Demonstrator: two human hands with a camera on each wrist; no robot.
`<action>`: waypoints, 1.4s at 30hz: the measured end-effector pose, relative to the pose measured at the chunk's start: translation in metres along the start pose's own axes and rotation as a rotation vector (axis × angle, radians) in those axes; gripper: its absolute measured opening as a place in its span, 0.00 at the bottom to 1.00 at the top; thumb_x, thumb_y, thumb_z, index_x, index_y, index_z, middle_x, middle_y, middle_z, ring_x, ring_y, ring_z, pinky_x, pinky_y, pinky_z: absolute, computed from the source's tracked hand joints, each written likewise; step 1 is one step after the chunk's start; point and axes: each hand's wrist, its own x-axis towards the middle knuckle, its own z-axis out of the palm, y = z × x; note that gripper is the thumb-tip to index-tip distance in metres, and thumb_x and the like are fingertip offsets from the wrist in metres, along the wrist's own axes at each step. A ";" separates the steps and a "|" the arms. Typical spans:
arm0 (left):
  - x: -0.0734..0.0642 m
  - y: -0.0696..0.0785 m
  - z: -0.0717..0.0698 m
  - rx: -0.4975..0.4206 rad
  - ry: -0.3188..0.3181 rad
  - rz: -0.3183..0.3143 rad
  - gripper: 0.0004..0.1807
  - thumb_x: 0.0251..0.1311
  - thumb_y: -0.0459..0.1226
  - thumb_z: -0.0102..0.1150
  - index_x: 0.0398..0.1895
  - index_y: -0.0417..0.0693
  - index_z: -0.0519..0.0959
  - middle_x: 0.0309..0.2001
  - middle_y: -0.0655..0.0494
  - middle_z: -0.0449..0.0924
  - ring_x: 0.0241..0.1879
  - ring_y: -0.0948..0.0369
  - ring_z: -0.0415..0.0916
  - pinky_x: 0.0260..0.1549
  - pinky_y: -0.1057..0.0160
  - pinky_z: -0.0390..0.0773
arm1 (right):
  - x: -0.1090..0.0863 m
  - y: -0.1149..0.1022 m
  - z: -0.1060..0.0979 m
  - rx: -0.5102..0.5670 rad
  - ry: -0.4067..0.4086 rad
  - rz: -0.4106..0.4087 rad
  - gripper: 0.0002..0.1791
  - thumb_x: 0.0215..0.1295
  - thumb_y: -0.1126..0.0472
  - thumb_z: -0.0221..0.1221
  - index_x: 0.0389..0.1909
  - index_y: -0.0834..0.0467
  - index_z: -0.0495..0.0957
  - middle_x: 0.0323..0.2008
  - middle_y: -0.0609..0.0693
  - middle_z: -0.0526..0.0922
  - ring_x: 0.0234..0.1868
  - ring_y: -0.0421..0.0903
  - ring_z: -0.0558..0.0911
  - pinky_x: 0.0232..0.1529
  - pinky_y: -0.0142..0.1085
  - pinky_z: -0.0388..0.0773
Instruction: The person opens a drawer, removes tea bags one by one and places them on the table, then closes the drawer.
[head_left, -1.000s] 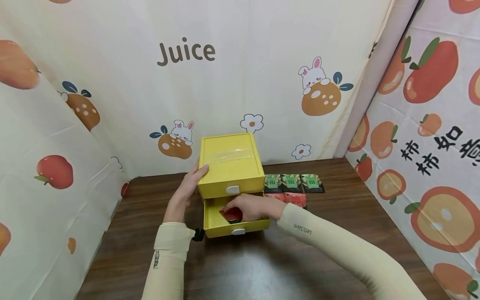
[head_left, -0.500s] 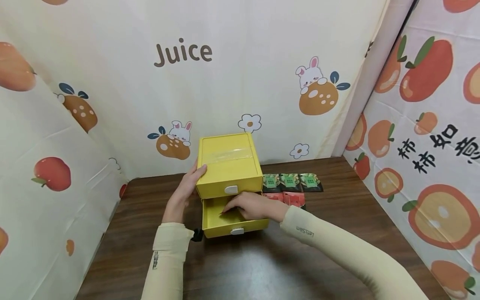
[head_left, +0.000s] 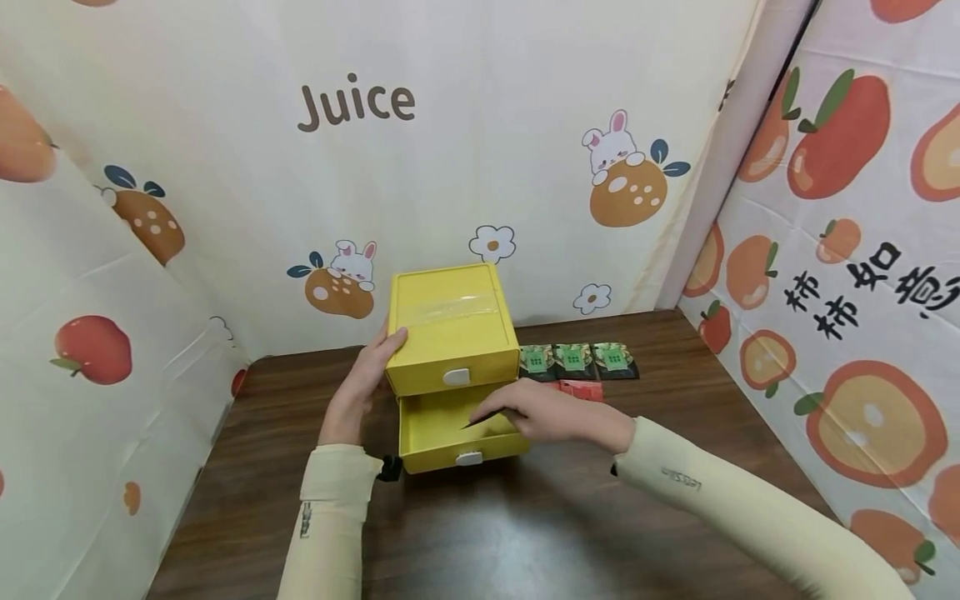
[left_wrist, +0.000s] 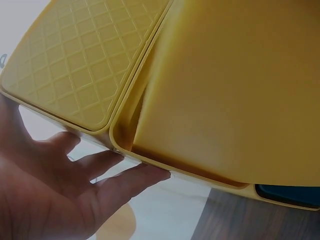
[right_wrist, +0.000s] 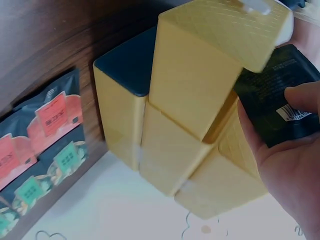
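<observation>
A yellow drawer box (head_left: 450, 325) stands against the back curtain, its lower drawer (head_left: 431, 461) pulled out. My left hand (head_left: 365, 371) rests on the box's left side, thumb at the top edge; in the left wrist view its fingers (left_wrist: 132, 182) lie extended along the wall. Over the right part of the open drawer, my right hand (head_left: 555, 412) pinches a small dark packet (right_wrist: 272, 85) between thumb and fingers. The packet's back, with a barcode, shows in the right wrist view; from the head it appears nearly edge-on.
Several packets with green labels (head_left: 573, 358) lie in a row on the wooden table (head_left: 480, 533), right of the box. In front of them lie red packets (head_left: 583, 389), partly hidden by my right hand. Fruit-printed curtains (head_left: 420, 175) enclose the back and sides.
My right hand has drawn back to the right from inside the lower drawer, carrying the packet, whose red face showed earlier. My left hand stays on the box.
</observation>
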 end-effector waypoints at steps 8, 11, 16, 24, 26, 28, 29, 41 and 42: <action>0.002 -0.001 -0.002 0.001 0.003 -0.007 0.36 0.66 0.63 0.46 0.74 0.86 0.44 0.47 0.35 0.73 0.36 0.52 0.79 0.36 0.50 0.80 | -0.053 0.004 -0.027 0.079 0.127 0.088 0.30 0.66 0.80 0.46 0.57 0.47 0.80 0.51 0.44 0.82 0.25 0.34 0.66 0.26 0.31 0.67; 0.003 -0.002 -0.002 0.002 0.012 -0.008 0.36 0.65 0.64 0.48 0.74 0.86 0.46 0.46 0.35 0.73 0.36 0.51 0.79 0.35 0.51 0.80 | -0.075 0.012 -0.039 0.103 0.173 0.173 0.30 0.66 0.80 0.46 0.58 0.49 0.80 0.53 0.46 0.82 0.22 0.35 0.63 0.21 0.32 0.65; 0.003 -0.003 -0.003 -0.003 0.023 -0.001 0.36 0.64 0.64 0.49 0.73 0.87 0.48 0.45 0.36 0.74 0.35 0.51 0.80 0.35 0.50 0.80 | -0.110 0.029 -0.053 0.028 0.264 0.359 0.27 0.67 0.79 0.47 0.55 0.50 0.81 0.48 0.48 0.83 0.19 0.37 0.63 0.22 0.33 0.66; 0.002 -0.003 -0.003 -0.002 0.014 0.009 0.36 0.64 0.65 0.48 0.73 0.87 0.47 0.46 0.36 0.73 0.36 0.51 0.79 0.35 0.50 0.80 | -0.147 0.063 -0.044 -0.189 0.355 0.489 0.29 0.63 0.81 0.47 0.59 0.55 0.79 0.52 0.58 0.81 0.23 0.41 0.71 0.25 0.37 0.67; 0.002 -0.003 -0.002 0.003 0.016 0.011 0.36 0.64 0.65 0.48 0.73 0.87 0.47 0.46 0.36 0.73 0.36 0.51 0.79 0.35 0.50 0.80 | -0.155 0.075 -0.034 -0.255 0.366 0.500 0.31 0.60 0.82 0.46 0.60 0.57 0.78 0.52 0.60 0.81 0.30 0.45 0.77 0.28 0.39 0.70; 0.002 -0.002 -0.002 0.004 0.016 0.014 0.36 0.64 0.65 0.47 0.73 0.87 0.47 0.47 0.36 0.73 0.36 0.51 0.79 0.35 0.49 0.80 | -0.162 0.088 -0.022 -0.305 0.375 0.514 0.32 0.58 0.83 0.46 0.60 0.59 0.77 0.52 0.60 0.81 0.39 0.50 0.81 0.34 0.43 0.76; 0.002 -0.002 -0.003 0.005 0.015 0.017 0.36 0.65 0.64 0.47 0.73 0.87 0.47 0.47 0.36 0.73 0.36 0.51 0.79 0.36 0.49 0.80 | -0.166 0.093 -0.016 -0.327 0.377 0.529 0.32 0.56 0.83 0.46 0.60 0.60 0.77 0.53 0.60 0.81 0.42 0.52 0.82 0.38 0.46 0.78; 0.004 -0.002 -0.003 -0.006 -0.010 0.012 0.36 0.66 0.63 0.46 0.74 0.85 0.45 0.45 0.36 0.74 0.36 0.52 0.80 0.36 0.50 0.80 | -0.180 0.125 0.026 -0.448 0.335 0.666 0.30 0.54 0.81 0.52 0.60 0.63 0.76 0.53 0.64 0.79 0.52 0.61 0.79 0.48 0.56 0.75; 0.004 -0.002 -0.004 -0.013 -0.014 0.008 0.35 0.67 0.62 0.45 0.74 0.84 0.45 0.46 0.36 0.74 0.36 0.52 0.80 0.36 0.50 0.80 | -0.180 0.127 0.028 -0.449 0.328 0.668 0.30 0.54 0.81 0.52 0.60 0.64 0.76 0.53 0.64 0.79 0.52 0.61 0.79 0.48 0.56 0.75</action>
